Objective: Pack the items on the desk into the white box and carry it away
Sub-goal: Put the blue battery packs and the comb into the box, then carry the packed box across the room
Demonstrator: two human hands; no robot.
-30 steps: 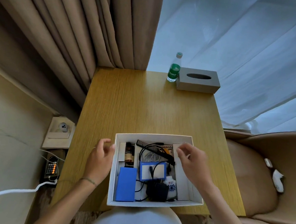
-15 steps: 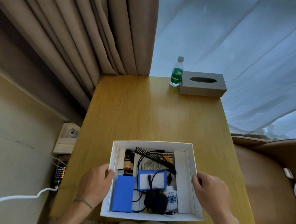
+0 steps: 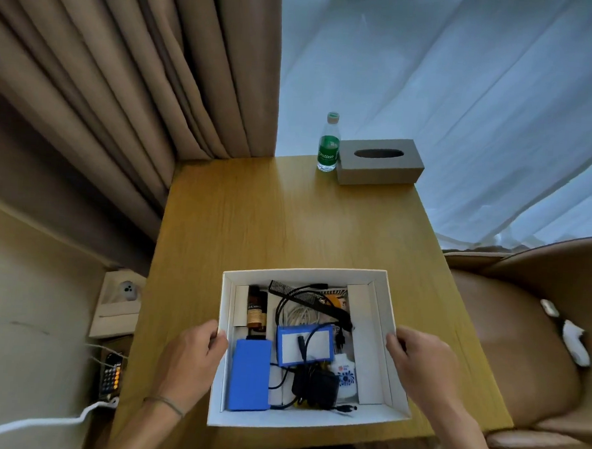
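The white box (image 3: 305, 274) is near the front of the wooden desk (image 3: 288, 217), raised and tilted toward me. Inside lie a blue case (image 3: 249, 374), a blue-framed device (image 3: 304, 345), a brown bottle (image 3: 256, 311), a black comb (image 3: 304, 297), black cables and a black adapter (image 3: 315, 387). My left hand (image 3: 191, 359) grips the box's left wall, thumb over the rim. Fingers of my right hand (image 3: 421, 364) curl round the right wall.
A green-labelled water bottle (image 3: 329, 143) and a grey tissue box (image 3: 380, 161) stand at the desk's far edge. Brown curtains (image 3: 124, 78) hang at the left and sheer white ones behind. A tan chair (image 3: 528, 339) is on the right, a wall socket (image 3: 126, 289) on the left.
Both hands went from hovering above the box to its side walls and took hold. The box now looks lifted and closer to me.
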